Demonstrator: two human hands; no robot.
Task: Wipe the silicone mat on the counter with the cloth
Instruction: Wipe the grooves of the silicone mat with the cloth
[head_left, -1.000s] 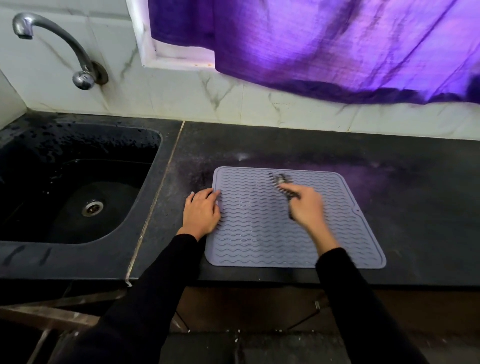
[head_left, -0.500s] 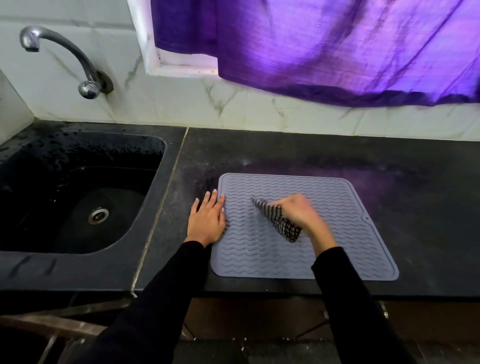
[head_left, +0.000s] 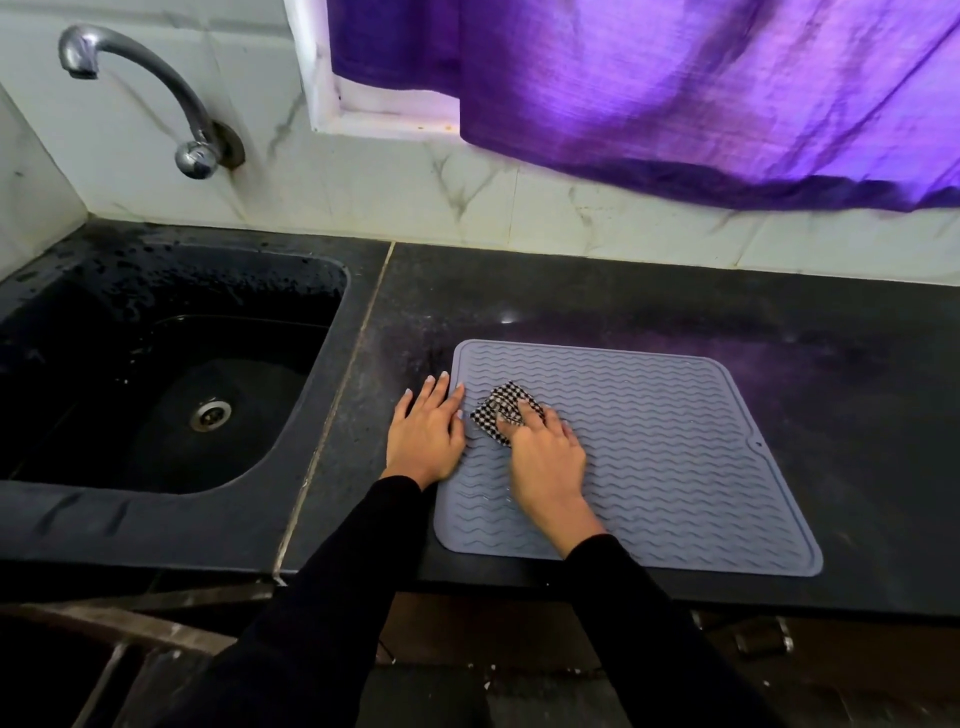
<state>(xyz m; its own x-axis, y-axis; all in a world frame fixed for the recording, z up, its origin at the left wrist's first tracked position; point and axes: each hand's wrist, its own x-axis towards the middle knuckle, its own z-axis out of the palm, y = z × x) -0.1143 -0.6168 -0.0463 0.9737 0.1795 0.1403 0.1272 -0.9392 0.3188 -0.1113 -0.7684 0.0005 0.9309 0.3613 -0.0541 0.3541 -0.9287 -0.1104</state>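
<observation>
A grey silicone mat (head_left: 675, 441) with wavy ridges lies flat on the black counter (head_left: 649, 312), its front edge near the counter's front edge. My right hand (head_left: 545, 457) presses a small black-and-white checked cloth (head_left: 501, 408) onto the mat's left part; my fingers cover part of the cloth. My left hand (head_left: 426, 436) lies flat, fingers together, across the mat's left edge, partly on the counter. Both arms wear black sleeves.
A black sink (head_left: 156, 374) with a metal drain (head_left: 210, 414) is set into the counter on the left, under a curved metal tap (head_left: 156, 88). A purple curtain (head_left: 675, 93) hangs over the white tiled wall behind. Bare counter extends right of the mat.
My right hand has swept the cloth leftwards across the mat, from its upper middle to beside my left hand. My left hand has stayed on the mat's left edge.
</observation>
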